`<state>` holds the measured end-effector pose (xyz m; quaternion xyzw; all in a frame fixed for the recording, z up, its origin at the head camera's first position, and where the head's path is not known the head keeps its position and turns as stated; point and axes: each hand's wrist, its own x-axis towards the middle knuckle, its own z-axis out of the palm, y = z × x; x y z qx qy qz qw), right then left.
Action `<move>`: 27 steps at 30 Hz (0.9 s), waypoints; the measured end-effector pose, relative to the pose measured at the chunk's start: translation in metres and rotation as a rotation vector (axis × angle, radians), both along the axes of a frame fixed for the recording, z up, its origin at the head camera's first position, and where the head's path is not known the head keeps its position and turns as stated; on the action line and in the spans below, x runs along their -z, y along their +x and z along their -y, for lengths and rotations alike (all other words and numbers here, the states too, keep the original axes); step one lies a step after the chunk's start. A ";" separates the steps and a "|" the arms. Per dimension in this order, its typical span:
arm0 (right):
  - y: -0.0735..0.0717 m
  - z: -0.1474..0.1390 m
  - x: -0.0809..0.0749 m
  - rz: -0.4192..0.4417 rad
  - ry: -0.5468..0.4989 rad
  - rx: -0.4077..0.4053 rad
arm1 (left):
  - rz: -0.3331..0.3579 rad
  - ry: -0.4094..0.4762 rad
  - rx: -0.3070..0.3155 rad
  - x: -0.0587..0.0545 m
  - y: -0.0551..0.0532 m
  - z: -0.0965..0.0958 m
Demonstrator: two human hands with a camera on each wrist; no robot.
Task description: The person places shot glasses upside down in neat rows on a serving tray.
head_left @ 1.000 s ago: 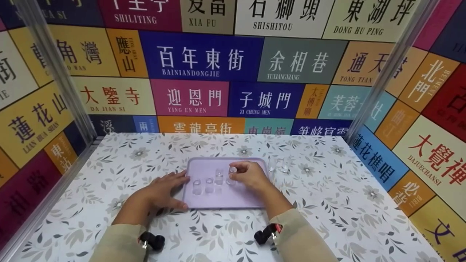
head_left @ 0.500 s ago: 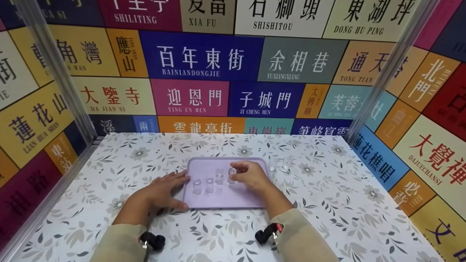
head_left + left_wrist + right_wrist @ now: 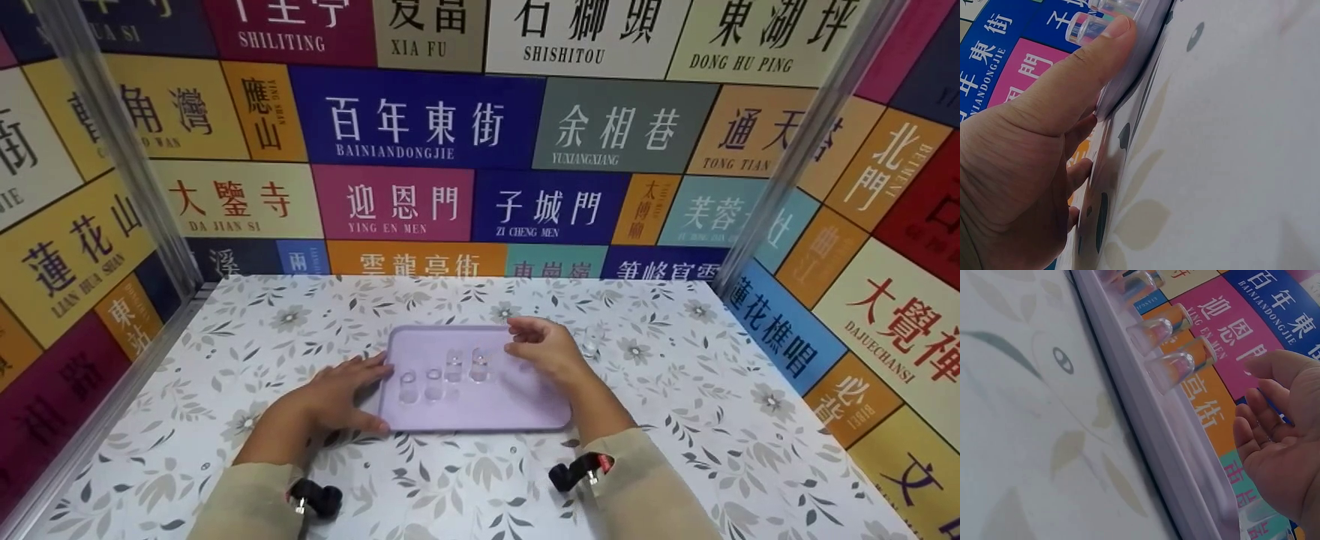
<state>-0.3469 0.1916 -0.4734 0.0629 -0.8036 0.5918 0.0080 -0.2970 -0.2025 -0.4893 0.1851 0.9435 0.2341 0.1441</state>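
Observation:
Small clear cups stand on a lilac tray (image 3: 517,409). Two of them, a left cup (image 3: 408,387) and its neighbour (image 3: 433,383), are nearer the front. Another cup (image 3: 454,365) and the rightmost cup (image 3: 479,364) stand side by side farther back. My left hand (image 3: 334,394) touches the tray's left side with spread fingers, its thumb (image 3: 1112,42) along the rim. Over the tray's back right corner is my right hand (image 3: 551,351), holding nothing, fingers loosely bent, a short way right of the rightmost cup.
Beyond my right hand, a clear cup (image 3: 590,343) stands on the floral tablecloth (image 3: 450,487), off the tray and partly hidden. Panels printed with large characters (image 3: 412,116) enclose the table at the back and sides.
My right hand has let go of the rightmost cup, which now stands on the tray, and has moved right and slightly back. The left hand stays at the tray's side.

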 end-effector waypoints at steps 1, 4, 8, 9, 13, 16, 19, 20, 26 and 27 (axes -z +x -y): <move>0.000 -0.004 -0.001 -0.002 -0.003 0.015 | 0.000 0.002 0.001 0.000 0.000 0.000; -0.001 -0.016 -0.003 0.004 -0.030 0.048 | 0.004 0.008 -0.001 0.000 0.000 -0.001; 0.001 -0.030 -0.007 0.028 -0.075 0.062 | 0.019 0.004 -0.008 0.001 -0.001 -0.001; 0.001 -0.033 -0.007 0.032 -0.078 0.064 | 0.021 0.001 -0.009 0.001 -0.001 -0.001; 0.000 -0.044 -0.008 0.035 -0.059 0.067 | 0.034 0.001 -0.021 0.002 -0.001 -0.001; 0.000 -0.051 -0.009 0.034 -0.046 0.083 | 0.037 0.003 -0.029 0.003 -0.001 -0.001; 0.001 -0.058 -0.010 0.036 -0.064 0.101 | 0.041 0.000 -0.039 0.003 0.000 -0.001; 0.001 -0.061 -0.010 0.032 -0.069 0.107 | 0.042 0.002 -0.041 0.003 0.000 -0.001; 0.000 -0.081 -0.010 0.022 -0.050 0.131 | 0.038 0.005 -0.039 0.003 0.000 -0.001; 0.000 -0.085 -0.010 0.024 -0.040 0.136 | 0.039 0.003 -0.041 0.003 0.000 -0.001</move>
